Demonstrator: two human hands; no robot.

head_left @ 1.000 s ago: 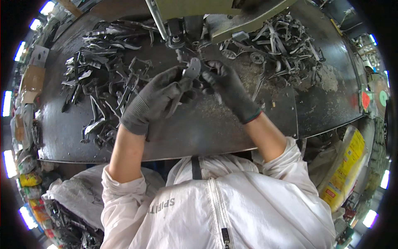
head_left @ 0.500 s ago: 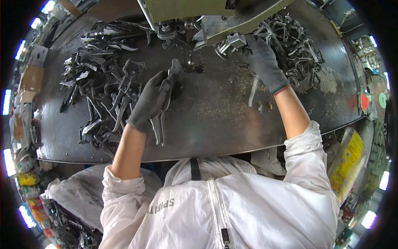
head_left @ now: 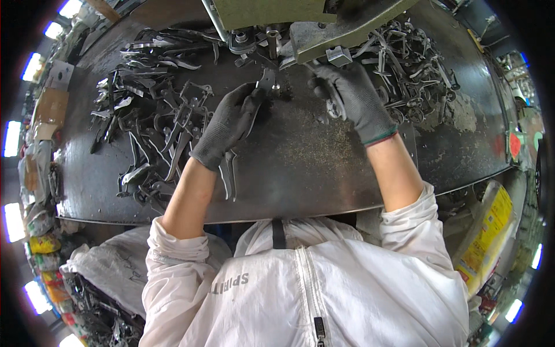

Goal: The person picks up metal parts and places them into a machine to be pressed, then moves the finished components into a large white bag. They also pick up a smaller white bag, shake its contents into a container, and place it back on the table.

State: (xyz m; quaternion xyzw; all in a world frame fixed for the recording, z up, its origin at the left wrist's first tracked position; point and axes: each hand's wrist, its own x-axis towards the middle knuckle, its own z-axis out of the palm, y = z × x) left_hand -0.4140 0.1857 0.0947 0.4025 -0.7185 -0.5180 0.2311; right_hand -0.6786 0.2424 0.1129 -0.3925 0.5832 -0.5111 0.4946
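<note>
My left hand [head_left: 230, 124], in a dark grey glove, is closed around a flat metal handle part [head_left: 267, 78]. The part's far end lies beside a small upright pin [head_left: 276, 88] on the bench, below the punch [head_left: 272, 41] of a machine. My right hand [head_left: 357, 99], gloved alike, is closed on a shiny metal part [head_left: 334, 107] with a rounded end, just right of the pin; the fingers partly hide it. Under my left wrist lie slim curved metal handles [head_left: 230, 176].
A heap of dark metal handles [head_left: 167, 113] spreads over the left of the steel bench [head_left: 289, 185]. More metal pieces [head_left: 404, 69] are piled at the right back. The green machine head [head_left: 272, 13] overhangs the far middle, with a small metal block [head_left: 339, 56] at its right.
My left hand has moved right and away from me, bringing the handle part to the pin. My right hand has come left from the right-hand pile with a metal part in its fingers.
</note>
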